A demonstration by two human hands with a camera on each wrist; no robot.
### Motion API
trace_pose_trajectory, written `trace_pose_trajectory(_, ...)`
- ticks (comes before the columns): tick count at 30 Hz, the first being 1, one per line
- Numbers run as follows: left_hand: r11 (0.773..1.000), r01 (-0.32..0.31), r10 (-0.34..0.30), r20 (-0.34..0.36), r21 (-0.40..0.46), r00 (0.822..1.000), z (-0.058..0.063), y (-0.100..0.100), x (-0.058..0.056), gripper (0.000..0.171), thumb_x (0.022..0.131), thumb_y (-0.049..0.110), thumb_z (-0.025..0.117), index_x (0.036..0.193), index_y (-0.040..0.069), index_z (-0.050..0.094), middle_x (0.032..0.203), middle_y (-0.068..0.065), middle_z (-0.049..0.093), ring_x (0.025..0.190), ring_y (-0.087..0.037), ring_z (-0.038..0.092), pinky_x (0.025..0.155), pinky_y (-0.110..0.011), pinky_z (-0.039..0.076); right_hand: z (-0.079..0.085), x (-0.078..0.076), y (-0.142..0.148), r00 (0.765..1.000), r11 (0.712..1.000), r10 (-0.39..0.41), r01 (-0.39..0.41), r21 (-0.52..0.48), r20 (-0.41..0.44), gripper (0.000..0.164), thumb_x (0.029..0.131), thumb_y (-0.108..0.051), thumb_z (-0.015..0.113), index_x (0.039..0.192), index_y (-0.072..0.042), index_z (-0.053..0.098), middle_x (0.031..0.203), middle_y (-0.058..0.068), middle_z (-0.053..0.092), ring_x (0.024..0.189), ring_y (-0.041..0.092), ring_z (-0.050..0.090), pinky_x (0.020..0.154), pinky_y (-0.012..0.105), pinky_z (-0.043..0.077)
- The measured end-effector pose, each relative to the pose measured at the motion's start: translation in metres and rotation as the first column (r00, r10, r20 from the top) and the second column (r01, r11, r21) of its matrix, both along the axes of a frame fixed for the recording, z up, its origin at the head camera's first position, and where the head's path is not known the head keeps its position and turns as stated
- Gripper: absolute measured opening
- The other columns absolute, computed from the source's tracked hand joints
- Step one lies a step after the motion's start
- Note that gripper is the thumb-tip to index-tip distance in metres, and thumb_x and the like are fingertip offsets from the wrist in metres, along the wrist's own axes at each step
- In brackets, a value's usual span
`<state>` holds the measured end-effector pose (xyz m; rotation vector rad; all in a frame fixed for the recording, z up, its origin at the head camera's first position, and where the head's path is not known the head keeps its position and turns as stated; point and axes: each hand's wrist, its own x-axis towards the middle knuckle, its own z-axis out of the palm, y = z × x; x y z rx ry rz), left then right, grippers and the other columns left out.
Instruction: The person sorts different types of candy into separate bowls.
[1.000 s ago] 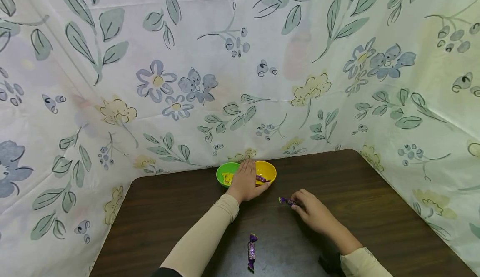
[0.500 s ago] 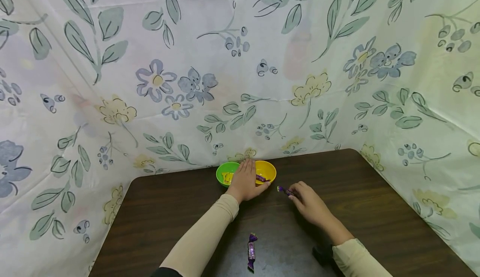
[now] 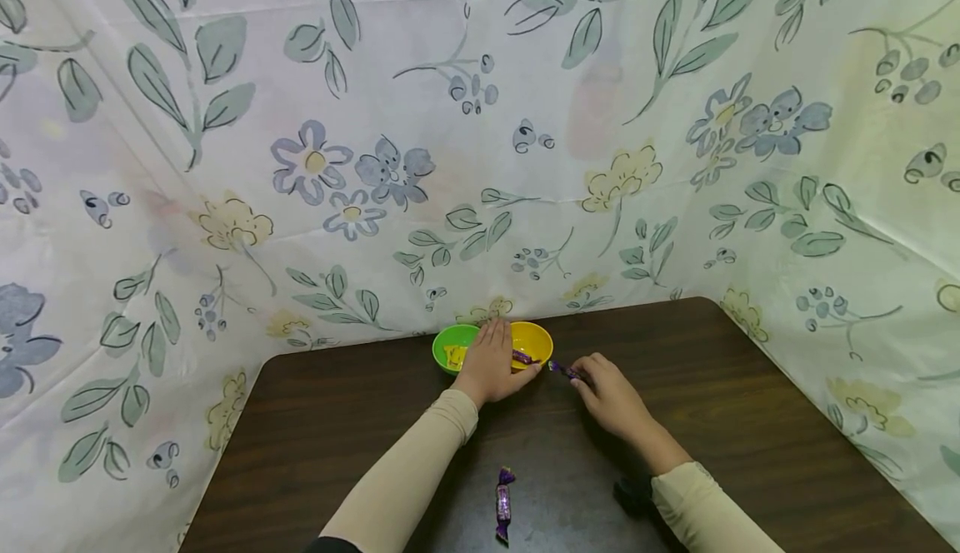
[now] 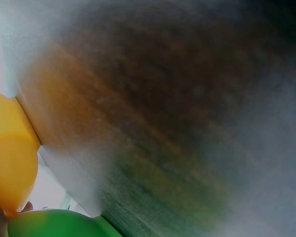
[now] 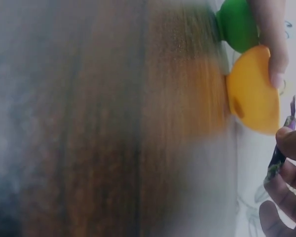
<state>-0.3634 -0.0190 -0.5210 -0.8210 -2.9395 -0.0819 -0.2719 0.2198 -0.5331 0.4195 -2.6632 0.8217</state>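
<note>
Right hand [image 3: 611, 399], right of centre in the head view: pinching a purple-wrapped candy [image 3: 562, 369] between thumb and fingers. Candy is hanging just beside the near right rim of the yellow bowl [image 3: 537, 336]; right wrist view is showing the gap at the right edge of the frame.

Left hand [image 3: 489, 366], centre: lying with fingers straight over the spot where the yellow bowl and green bowl [image 3: 459, 331] are meeting, thumb reaching along the yellow rim. Hands are staying well clear of overlapping, a small gap between them.

Second purple candy [image 3: 522, 356] is lying inside the yellow bowl; yellow pieces [image 3: 454, 356] are sitting in the green one. Third purple candy [image 3: 503, 505] is lying lengthwise on the surface, bottom centre.

Surface: dark brown wood-grain table [image 3: 337, 428], filling the lower half, rounded far corners, reflecting colour from both bowls in the wrist views. Bowls are standing at its far edge.

Room: white cloth [image 3: 465, 170] with green leaves and blue and yellow flowers is hanging behind and along both sides. Both arms are wearing cream sleeves [image 3: 408, 474].
</note>
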Motion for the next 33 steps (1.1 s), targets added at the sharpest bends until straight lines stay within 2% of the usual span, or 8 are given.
trace_pose_trajectory(8,1.000,-0.007,0.007,0.005,-0.014,1.000,0.000,0.001,-0.003,0.105,0.100,0.080,0.030,0.168,0.000,0.024,0.175,-0.018,0.027,0.165,-0.031,0.023,0.135,-0.043,0.015,0.003,-0.007,-0.004,0.999,0.999,-0.040,0.040,0.005,-0.003,0.009,0.098,-0.011,0.076,0.107,-0.010,0.073,0.099,0.000,0.064,0.089,0.015,0.058,0.079,0.039,0.055)
trace_pose_trajectory(13,1.000,-0.003,0.003,0.001,-0.007,1.000,0.002,0.000,0.000,0.105,0.100,0.079,0.030,0.167,-0.001,0.025,0.175,-0.018,0.028,0.165,-0.031,0.024,0.135,-0.043,0.016,0.005,-0.012,-0.008,0.998,0.998,-0.065,0.065,-0.011,0.000,0.011,0.098,-0.013,0.077,0.108,-0.011,0.074,0.100,0.001,0.064,0.088,0.015,0.057,0.078,0.038,0.053)
trace_pose_trajectory(20,1.000,0.000,0.000,0.000,-0.007,1.000,0.002,0.000,0.000,0.104,0.100,0.078,0.032,0.167,-0.002,0.025,0.175,-0.019,0.028,0.164,-0.032,0.024,0.135,-0.043,0.015,0.009,-0.019,-0.013,0.998,0.997,-0.054,0.053,-0.056,-0.012,0.012,0.098,-0.012,0.077,0.109,-0.008,0.075,0.101,0.003,0.065,0.088,0.016,0.057,0.080,0.038,0.054)
trace_pose_trajectory(33,1.000,0.012,-0.012,-0.033,-0.024,0.999,0.002,0.000,0.001,0.102,0.101,0.077,0.031,0.166,-0.002,0.029,0.173,-0.020,0.032,0.163,-0.032,0.027,0.135,-0.043,0.018,0.012,-0.028,-0.021,0.996,0.996,-0.058,0.054,-0.066,-0.070,0.012,0.094,-0.011,0.081,0.104,-0.007,0.075,0.096,0.004,0.063,0.084,0.015,0.059,0.077,0.037,0.056)
